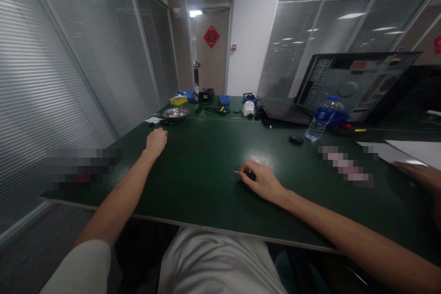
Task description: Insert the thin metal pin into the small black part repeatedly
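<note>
My right hand rests on the green table, its fingers curled round a small screwdriver. A thin metal shaft sticks out to the left of the fingertips, and part of a dark handle shows under the palm. Further away on the left, my left hand is closed, with its back to me. A dark bit shows at its fingertips, but what it holds is hidden. Just beyond that hand lie small black parts and a white paper. A round metal dish with small pieces in it stands behind them.
Along the back are a yellow tray, a blue basket, a black cable and a white device. To the right stand a water bottle, a black mouse and an opened computer case. Another person's hand is at the right edge.
</note>
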`<state>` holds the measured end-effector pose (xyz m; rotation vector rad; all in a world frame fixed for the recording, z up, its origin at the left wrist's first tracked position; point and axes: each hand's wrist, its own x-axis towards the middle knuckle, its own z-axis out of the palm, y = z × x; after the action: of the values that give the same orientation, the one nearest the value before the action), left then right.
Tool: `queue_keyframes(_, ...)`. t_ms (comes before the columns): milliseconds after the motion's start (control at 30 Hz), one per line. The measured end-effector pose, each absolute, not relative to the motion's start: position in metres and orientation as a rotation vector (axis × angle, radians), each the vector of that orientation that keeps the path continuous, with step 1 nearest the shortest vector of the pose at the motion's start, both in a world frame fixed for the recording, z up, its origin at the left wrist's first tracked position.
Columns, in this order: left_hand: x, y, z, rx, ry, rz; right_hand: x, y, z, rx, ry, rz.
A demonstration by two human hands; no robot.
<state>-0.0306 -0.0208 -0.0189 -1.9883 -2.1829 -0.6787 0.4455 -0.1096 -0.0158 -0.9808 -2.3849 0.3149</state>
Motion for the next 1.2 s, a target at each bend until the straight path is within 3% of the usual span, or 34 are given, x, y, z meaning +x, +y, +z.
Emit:
queue_keyframes(433, -0.036, -0.017, -0.015, -2.042, -2.408, -0.885, 0.447, -0.106, -0.019, -0.971, -2.396, 0.321)
queue_keyframes(767, 0.132, -0.061, -0.016, -3.202, -2.023, -1.2, 0.446, -0.107, -0.02, -0.98, -2.434, 0.309)
queue_keyframes(933, 0.179, -0.098, -0.021, -3.276, -1.792, -1.258, 0.445, -0.108, -0.02, -0.992, -2.448, 0.266)
queue_keyframes(1200, 0.187, -0.109, -0.017, -3.257, -1.772, -1.306, 0.444, -0.111, -0.016, -0.975, -2.494, 0.247)
